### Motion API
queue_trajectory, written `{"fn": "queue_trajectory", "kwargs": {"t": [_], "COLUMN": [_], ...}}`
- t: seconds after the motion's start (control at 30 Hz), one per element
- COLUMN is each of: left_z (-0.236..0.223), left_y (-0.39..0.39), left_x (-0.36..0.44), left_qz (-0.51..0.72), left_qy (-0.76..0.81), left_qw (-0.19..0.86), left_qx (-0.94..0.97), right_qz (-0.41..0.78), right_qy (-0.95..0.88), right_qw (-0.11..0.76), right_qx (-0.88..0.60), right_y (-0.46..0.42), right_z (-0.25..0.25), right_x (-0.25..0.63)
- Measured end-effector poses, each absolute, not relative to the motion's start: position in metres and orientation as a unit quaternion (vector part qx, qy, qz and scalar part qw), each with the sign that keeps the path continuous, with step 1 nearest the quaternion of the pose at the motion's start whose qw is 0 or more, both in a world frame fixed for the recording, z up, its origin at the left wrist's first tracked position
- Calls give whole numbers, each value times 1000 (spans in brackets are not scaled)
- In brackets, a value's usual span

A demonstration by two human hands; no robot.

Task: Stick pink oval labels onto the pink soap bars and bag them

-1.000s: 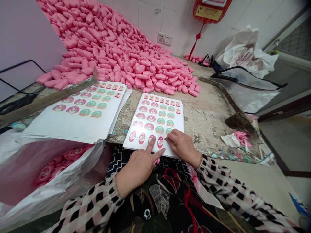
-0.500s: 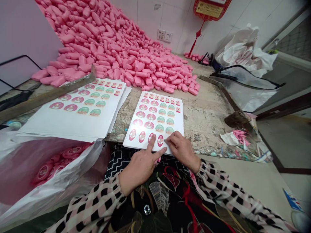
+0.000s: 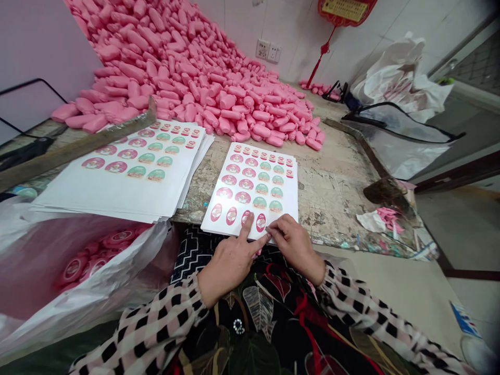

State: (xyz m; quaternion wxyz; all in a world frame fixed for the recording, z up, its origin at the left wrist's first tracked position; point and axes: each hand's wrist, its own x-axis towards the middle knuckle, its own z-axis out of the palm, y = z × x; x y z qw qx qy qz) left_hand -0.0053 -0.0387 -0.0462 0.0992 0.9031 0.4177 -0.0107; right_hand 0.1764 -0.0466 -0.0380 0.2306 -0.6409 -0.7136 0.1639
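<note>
A sheet of stickers [image 3: 288, 203] lies on a stack at the table's front edge. Its bottom row holds oval pink stickers, the rightmost one [image 3: 260, 222] between my hands. My left hand [image 3: 230, 263] stretches its index finger and thumb across the sheet's front edge. Its other fingers are curled below, and a bit of a pink bottle [image 3: 258, 253] peeks out under them, mostly hidden. My right hand [image 3: 295, 245] pinches at the right of that oval sticker. Something small and dark shows at the fingertips, too small to name.
A large heap of pink bottles [image 3: 187, 78] fills the back left. More sticker sheets [image 3: 105, 195] lie left, under a worn wooden strip [image 3: 78, 148]. A plastic bag [image 3: 128, 265] of labelled pink pieces hangs front left. Scraps [image 3: 371, 221] lie right, near another strip [image 3: 363, 146].
Both hands stay at the same oval sticker. The right fingertips have shifted slightly down along its edge, closer to the left thumb. The view has moved a little.
</note>
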Motion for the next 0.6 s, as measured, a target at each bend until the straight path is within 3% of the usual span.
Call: {"fn": "queue_trajectory", "kwargs": {"t": [0.17, 0.6], "left_z": [-45, -46], "left_y": [-39, -39], "left_x": [-7, -7], "left_qz": [-1, 3], "left_qy": [410, 415], "left_qw": [95, 127], "left_qx": [907, 901], "right_qz": [189, 87], "right_qy": [-680, -688], "right_qw": [270, 216], "right_qx": [-655, -687], "right_y": [-46, -41], "right_z": [-40, -37], "right_x": [174, 171]}}
